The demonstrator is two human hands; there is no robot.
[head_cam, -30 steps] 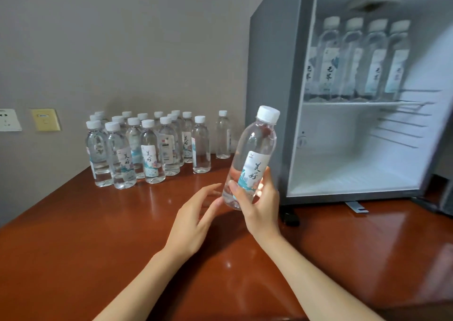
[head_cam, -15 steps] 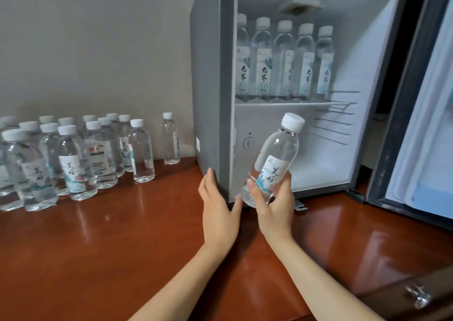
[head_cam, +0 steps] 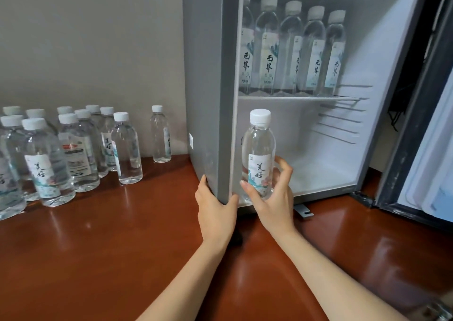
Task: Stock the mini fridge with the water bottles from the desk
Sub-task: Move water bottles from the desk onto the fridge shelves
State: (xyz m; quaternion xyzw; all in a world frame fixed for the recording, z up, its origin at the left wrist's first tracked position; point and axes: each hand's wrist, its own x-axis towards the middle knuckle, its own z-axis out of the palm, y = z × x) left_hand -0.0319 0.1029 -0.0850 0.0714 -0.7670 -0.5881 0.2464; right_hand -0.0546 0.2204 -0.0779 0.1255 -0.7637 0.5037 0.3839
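Clear plastic water bottle with white cap and printed label (head_cam: 258,159): upright at the mouth of the lower compartment of the grey mini fridge (head_cam: 208,75), hard by its left wall. Right hand (head_cam: 272,198): fingers (head_cam: 285,173) and thumb clamped round the bottle's lower half. Left hand (head_cam: 215,210): fingers straight, flat on the fridge's outer side, thumb on the front edge. Upper wire shelf (head_cam: 294,97): five like bottles (head_cam: 268,51). Door (head_cam: 421,124): open, at right. Glossy red-brown worktop (head_cam: 98,259): cluster of capped bottles (head_cam: 73,149) at left, against a beige wall (head_cam: 85,39).
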